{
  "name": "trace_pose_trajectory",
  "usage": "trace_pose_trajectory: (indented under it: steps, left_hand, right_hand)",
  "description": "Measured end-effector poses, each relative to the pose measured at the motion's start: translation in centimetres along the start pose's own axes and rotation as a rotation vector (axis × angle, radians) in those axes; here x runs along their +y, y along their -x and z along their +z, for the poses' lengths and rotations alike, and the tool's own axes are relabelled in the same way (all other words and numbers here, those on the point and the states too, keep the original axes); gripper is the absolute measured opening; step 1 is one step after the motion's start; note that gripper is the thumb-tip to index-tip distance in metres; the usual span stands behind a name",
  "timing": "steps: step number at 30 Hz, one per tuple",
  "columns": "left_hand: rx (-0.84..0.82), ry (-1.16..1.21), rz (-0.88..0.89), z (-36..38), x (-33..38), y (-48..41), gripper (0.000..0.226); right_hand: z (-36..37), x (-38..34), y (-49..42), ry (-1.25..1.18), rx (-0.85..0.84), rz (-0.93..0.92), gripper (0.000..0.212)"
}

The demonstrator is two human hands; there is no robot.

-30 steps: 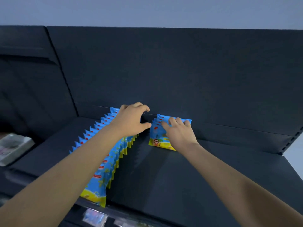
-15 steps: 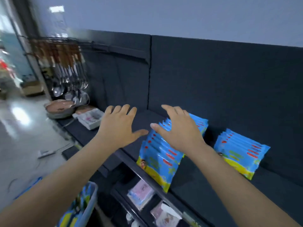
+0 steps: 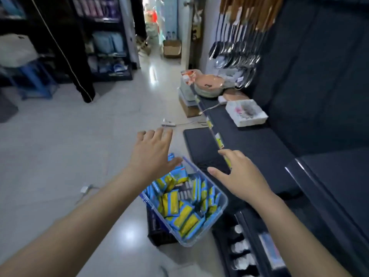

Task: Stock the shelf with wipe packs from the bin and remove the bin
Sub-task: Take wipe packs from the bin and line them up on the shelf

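A clear plastic bin (image 3: 218, 211) stands below me on a dark crate on the floor, beside the dark shelf (image 3: 259, 144). It holds several blue and yellow wipe packs (image 3: 179, 212) lying jumbled. My left hand (image 3: 153, 154) hovers above the bin's far left corner with fingers spread and holds nothing. My right hand (image 3: 239, 176) hovers above the bin's right side near the shelf's front edge, fingers straight, also with nothing in it. The stocked packs on the shelf are out of view.
A white box (image 3: 246, 115), stacked bowls (image 3: 208, 85) and hanging ladles (image 3: 235, 50) sit further along the shelf. Lower shelves (image 3: 251, 248) with goods lie at the right. A tiled floor (image 3: 60, 156) spreads left, with dark racks (image 3: 99, 37) and a blue stool (image 3: 34, 78) beyond.
My view has swung left and down from the shelf to the bin on the floor. Both hands have left the packs on the shelf and now hover over the bin.
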State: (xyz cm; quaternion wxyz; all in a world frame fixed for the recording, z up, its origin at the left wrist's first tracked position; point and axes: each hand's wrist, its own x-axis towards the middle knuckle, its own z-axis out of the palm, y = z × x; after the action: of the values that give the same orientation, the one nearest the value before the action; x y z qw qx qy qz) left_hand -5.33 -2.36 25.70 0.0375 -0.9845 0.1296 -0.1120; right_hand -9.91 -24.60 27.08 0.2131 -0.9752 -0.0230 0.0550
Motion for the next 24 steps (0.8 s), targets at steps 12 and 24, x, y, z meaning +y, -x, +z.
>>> trace_pose_trajectory:
  steps: [12,24]
  left_hand:
    - [-0.266,0.166,-0.223,17.3,-3.2,2.6,0.082]
    - [-0.546,0.584,-0.367,35.7,9.1,-1.0,0.048]
  right_hand:
    - [17.4,5.9,-11.1,0.212,-0.310,0.110,0.030]
    - [29.0,12.0,-15.5,-0.028,-0.369,0.079,0.041]
